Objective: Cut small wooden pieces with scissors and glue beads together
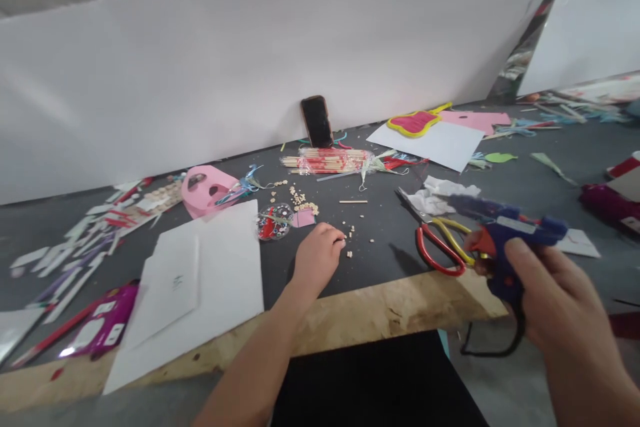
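My right hand grips a blue hot glue gun over the table's front edge, its nozzle pointing left and its cord hanging below. Just left of the gun lie scissors with one red and one yellow handle. My left hand rests on the dark tabletop with its fingers curled together; whatever is in them is hidden. Small pale wooden bits are scattered right beside its fingertips. A thin wooden stick lies beyond them. Behind the left hand are a pink paper piece and a clear container of colourful bits.
A phone leans on the white partition. Before it lie packaged sticks. White sheets, a pink mask and a purple pack occupy the left. Crumpled tissue and a red-yellow shape lie at right.
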`<state>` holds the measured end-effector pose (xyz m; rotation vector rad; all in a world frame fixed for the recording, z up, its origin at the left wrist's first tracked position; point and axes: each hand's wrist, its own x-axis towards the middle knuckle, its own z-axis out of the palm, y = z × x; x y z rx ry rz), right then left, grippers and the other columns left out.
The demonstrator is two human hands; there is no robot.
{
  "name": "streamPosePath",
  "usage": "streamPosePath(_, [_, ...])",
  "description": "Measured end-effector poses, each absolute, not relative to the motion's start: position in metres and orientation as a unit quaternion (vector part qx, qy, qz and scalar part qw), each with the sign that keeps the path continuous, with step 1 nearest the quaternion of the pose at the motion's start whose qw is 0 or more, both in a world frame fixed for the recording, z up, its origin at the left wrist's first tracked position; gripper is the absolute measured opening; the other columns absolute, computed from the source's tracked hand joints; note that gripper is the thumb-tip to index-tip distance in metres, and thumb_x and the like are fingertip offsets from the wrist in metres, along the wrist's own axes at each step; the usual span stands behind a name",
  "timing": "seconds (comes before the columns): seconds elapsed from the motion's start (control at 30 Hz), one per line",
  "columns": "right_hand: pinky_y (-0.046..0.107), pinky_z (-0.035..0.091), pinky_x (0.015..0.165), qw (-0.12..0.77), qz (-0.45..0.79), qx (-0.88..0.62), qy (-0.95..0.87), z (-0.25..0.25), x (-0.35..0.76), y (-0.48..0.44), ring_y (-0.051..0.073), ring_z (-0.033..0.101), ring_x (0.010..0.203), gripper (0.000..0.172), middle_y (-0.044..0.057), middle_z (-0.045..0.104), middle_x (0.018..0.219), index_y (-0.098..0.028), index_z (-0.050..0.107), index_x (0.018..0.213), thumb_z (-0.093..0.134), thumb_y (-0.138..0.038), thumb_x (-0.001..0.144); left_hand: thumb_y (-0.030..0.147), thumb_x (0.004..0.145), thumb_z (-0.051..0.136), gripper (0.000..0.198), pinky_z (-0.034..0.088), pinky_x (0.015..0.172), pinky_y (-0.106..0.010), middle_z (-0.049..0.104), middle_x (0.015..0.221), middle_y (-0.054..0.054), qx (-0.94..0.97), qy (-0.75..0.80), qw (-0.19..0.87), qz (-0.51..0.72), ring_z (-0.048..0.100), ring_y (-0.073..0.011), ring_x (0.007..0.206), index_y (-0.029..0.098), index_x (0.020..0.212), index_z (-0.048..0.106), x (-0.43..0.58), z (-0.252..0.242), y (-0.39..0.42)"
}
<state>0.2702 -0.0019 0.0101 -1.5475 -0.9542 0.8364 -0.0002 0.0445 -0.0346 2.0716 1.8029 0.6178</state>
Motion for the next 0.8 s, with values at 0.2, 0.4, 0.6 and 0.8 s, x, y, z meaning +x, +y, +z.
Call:
streamPosePath(0.2, [0.026, 0.05, 0.05, 0.485, 0.443, -0.578, -0.485, -0.017, 0.254, -0.029, 0.018, 0.061, 0.064, 0.034, 0.004, 0.068, 0.08, -0.025, 0.065, 0.095, 0.063, -0.053, 0.076, 0.02, 0.081, 0.056, 0.013, 0.045, 0.071, -0.028, 0.065, 0.081, -0.002, 0.683, 0.629, 0.227, 0.295, 0.058, -0.0162, 0.076, 0.021, 0.075, 0.067, 0.005, -0.024, 0.04])
streamPosePath(0.4, [0.027, 0.051, 0.058, 0.51, 0.485, -0.508, -0.497, -0.02, 0.225, -0.049, 0.015, 0.058, 0.062, 0.027, 0.004, 0.067, 0.083, -0.025, 0.065, 0.09, 0.05, -0.048, 0.087, 0.031, 0.069, 0.073, 0.02, 0.031, 0.048, -0.018, 0.059, 0.07, 0.001, 0.359, 0.494, 0.616, 0.498, 0.038, -0.0042, 0.05, 0.015, 0.075, 0.062, 0.015, -0.012, 0.019])
streamPosePath(0.6, [0.025, 0.047, 0.054, 0.501, 0.521, -0.475, -0.502, -0.025, 0.216, -0.054, 0.016, 0.059, 0.066, 0.025, 0.004, 0.066, 0.088, -0.026, 0.065, 0.092, 0.048, -0.044, 0.089, 0.019, 0.065, 0.076, 0.018, 0.026, 0.046, -0.016, 0.056, 0.066, 0.002, 0.227, 0.405, 0.695, 0.549, 0.032, -0.0011, 0.047, 0.014, 0.075, 0.062, 0.022, -0.013, 0.003])
streamPosePath(0.8, [0.026, 0.049, 0.055, 0.5, 0.484, -0.49, -0.525, -0.028, 0.216, -0.046, 0.015, 0.057, 0.061, 0.027, 0.005, 0.067, 0.082, -0.023, 0.064, 0.088, 0.05, -0.046, 0.088, 0.027, 0.068, 0.073, 0.019, 0.031, 0.05, -0.019, 0.056, 0.069, 0.002, 0.318, 0.499, 0.595, 0.544, 0.039, -0.0042, 0.052, 0.016, 0.081, 0.064, 0.014, -0.021, 0.004])
